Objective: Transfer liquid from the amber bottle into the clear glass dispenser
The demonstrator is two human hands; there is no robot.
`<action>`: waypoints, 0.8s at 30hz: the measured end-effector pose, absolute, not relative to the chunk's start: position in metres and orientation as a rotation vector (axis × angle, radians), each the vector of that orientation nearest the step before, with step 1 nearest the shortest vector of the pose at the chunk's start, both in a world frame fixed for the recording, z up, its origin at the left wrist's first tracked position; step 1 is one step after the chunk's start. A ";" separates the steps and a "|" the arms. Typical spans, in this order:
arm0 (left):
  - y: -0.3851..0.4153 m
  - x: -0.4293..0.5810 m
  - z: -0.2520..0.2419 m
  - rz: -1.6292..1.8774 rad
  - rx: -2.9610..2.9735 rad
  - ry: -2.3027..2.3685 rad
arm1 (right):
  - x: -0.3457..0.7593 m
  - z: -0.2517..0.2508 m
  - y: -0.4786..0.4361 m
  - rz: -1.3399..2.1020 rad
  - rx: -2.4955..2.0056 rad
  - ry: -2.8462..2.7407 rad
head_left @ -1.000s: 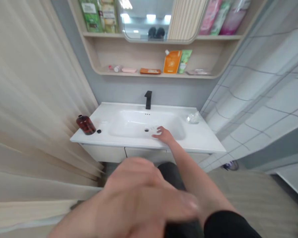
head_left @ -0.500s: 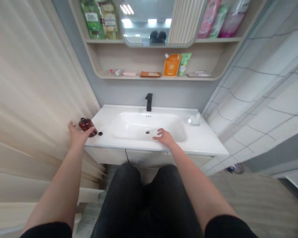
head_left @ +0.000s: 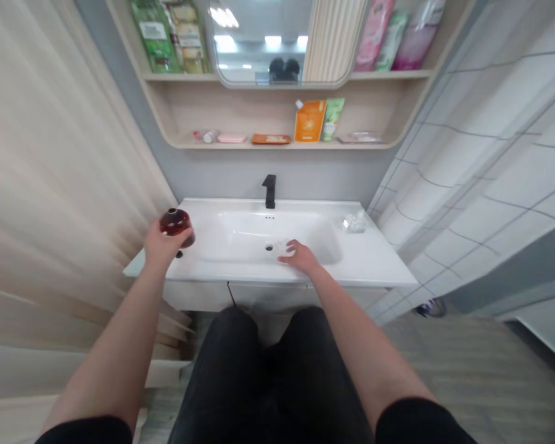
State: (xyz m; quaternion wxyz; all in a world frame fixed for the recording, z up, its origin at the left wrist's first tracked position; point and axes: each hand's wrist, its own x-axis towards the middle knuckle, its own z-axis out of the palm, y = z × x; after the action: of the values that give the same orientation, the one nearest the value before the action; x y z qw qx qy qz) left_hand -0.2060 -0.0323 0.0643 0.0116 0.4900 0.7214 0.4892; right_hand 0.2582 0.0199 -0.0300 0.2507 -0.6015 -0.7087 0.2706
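Observation:
My left hand [head_left: 161, 245] is wrapped round a dark red, see-through bottle [head_left: 177, 226] above the left end of the counter. The bottle's neck has no cap on it, and my fingers on its far side are partly hidden. Just below the bottle, a small black cap [head_left: 179, 253] lies on the counter, partly covered by my hand. Over the right half of the white sink basin [head_left: 240, 219] hovers my right hand [head_left: 300, 256], its fingers curved with a gap between thumb and fingertips. Nothing clear shows in it. Faint pale marks appear near its fingertips, too blurred to name.
A black faucet [head_left: 269, 191] stands behind the basin. Crumpled clear plastic [head_left: 354, 222] lies on the counter's right side. Above hangs a shelf [head_left: 240, 147] with a mirror, bottles, an orange pouch [head_left: 310, 121] and a green tube [head_left: 332, 119]. A curtain [head_left: 74, 185] borders the left.
My left hand has closed round the bottle and lifted it up and to the right, away from the curtain. My right hand stays over the basin. The whole view has shifted slightly.

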 end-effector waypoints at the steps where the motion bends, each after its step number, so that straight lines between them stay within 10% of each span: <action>1: -0.029 -0.188 0.065 1.532 1.579 2.163 | 0.259 -0.031 0.021 0.741 -1.634 -1.925; 24: 0.004 0.004 -0.005 0.830 2.338 1.825 | 0.262 -0.029 0.020 0.857 -1.493 -1.868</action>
State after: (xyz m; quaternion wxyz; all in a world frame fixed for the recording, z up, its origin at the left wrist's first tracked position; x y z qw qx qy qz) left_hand 0.0036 0.0041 -0.0050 0.0306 0.7587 0.5923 0.2694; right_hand 0.2616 0.0197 -0.0290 0.2961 -0.5613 -0.7024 0.3224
